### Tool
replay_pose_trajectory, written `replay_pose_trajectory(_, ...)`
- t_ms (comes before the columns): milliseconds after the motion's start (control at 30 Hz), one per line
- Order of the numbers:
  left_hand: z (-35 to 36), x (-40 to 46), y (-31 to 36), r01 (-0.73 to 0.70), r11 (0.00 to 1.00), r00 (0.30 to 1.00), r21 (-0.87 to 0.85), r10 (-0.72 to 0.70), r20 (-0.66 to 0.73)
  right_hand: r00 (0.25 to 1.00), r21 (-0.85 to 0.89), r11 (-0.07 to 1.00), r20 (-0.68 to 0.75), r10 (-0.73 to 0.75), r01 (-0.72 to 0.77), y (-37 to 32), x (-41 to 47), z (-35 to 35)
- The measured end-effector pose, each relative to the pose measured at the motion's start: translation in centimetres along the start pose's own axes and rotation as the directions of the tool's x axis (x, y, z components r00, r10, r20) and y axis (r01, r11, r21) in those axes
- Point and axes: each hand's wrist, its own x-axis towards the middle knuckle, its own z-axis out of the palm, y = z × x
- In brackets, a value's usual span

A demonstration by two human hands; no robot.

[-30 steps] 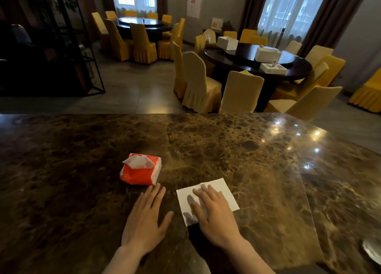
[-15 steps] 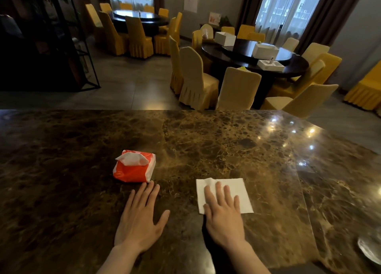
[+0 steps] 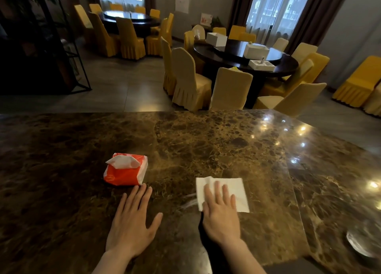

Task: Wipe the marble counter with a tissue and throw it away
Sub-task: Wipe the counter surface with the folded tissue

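Note:
A white square tissue [image 3: 237, 188] lies flat on the dark brown marble counter [image 3: 206, 141]. My right hand [image 3: 221, 214] presses down on the tissue's near left part with the fingers spread flat. My left hand [image 3: 132, 224] rests palm down on the bare counter, fingers apart, holding nothing. Just beyond its fingertips sits an orange tissue pack [image 3: 125, 169] with a white sheet sticking out of its top. A faint wet streak shows on the marble left of the tissue.
A shiny round dish [image 3: 360, 242] sits at the counter's near right edge. Beyond the counter are round dark dining tables [image 3: 243, 59] ringed by yellow-covered chairs [image 3: 189, 81], and a black metal shelf [image 3: 68, 52] at the far left.
My right hand has slid the tissue to the right across the counter, away from the tissue pack. My left hand stays flat in place.

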Motion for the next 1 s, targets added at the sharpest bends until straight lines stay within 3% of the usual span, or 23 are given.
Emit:
replay_pose_trajectory(100,-0.1,0.0,-0.1,-0.007,1.000,1.000,0.002,0.007,0.006,0.960,0.001,0.961,0.039,-0.276,0.276,-3.7,-1.5,2.2)
replay_pose_trajectory(167,-0.2,0.1,-0.1,-0.007,1.000,1.000,0.004,0.007,0.007,0.943,-0.002,0.945,0.055,-0.327,0.328,-3.8,-1.9,2.5)
replay_pose_trajectory(267,-0.3,0.0,0.0,-0.011,1.000,1.000,-0.006,0.011,-0.002,0.990,-0.034,0.990,-0.017,-0.139,0.138,0.0,-0.7,0.9)
replay_pose_trajectory(367,-0.3,-0.1,-0.1,-0.008,1.000,1.000,-0.012,0.008,-0.005,0.996,-0.032,0.996,0.004,0.086,-0.086,2.5,0.4,-0.8)
replay_pose_trajectory(433,-0.3,-0.1,0.1,-0.007,1.000,1.000,-0.009,0.007,-0.004,0.998,-0.024,0.997,0.004,0.068,-0.068,0.9,0.4,-0.5)
replay_pose_trajectory(600,-0.5,0.1,0.2,-0.006,1.000,1.000,0.030,0.005,0.020,0.947,0.013,0.949,0.064,-0.314,0.314,-5.8,-1.7,3.0)
replay_pose_trajectory(667,-0.6,0.1,0.4,-0.002,1.000,1.000,0.024,0.002,0.012,0.959,0.002,0.960,0.025,-0.282,0.282,-4.5,-1.4,2.5)
replay_pose_trajectory(767,-0.8,0.0,0.5,-0.003,1.000,1.000,0.027,0.003,0.011,0.998,-0.001,0.998,-0.042,-0.055,0.055,0.5,-0.3,0.7)
replay_pose_trajectory(867,-0.6,0.1,0.4,-0.002,1.000,1.000,0.025,0.002,0.000,0.993,0.002,0.993,-0.001,0.117,-0.117,3.4,0.6,-1.0)
replay_pose_trajectory(933,-0.4,0.1,0.3,0.001,1.000,1.000,0.027,-0.001,0.005,0.994,0.020,0.994,0.022,0.107,-0.107,2.2,0.6,-0.8)
replay_pose_trajectory(1000,-0.3,0.1,0.3,0.003,1.000,1.000,0.029,-0.003,-0.003,0.999,0.048,0.999,0.033,-0.012,0.010,-0.7,0.3,0.0)
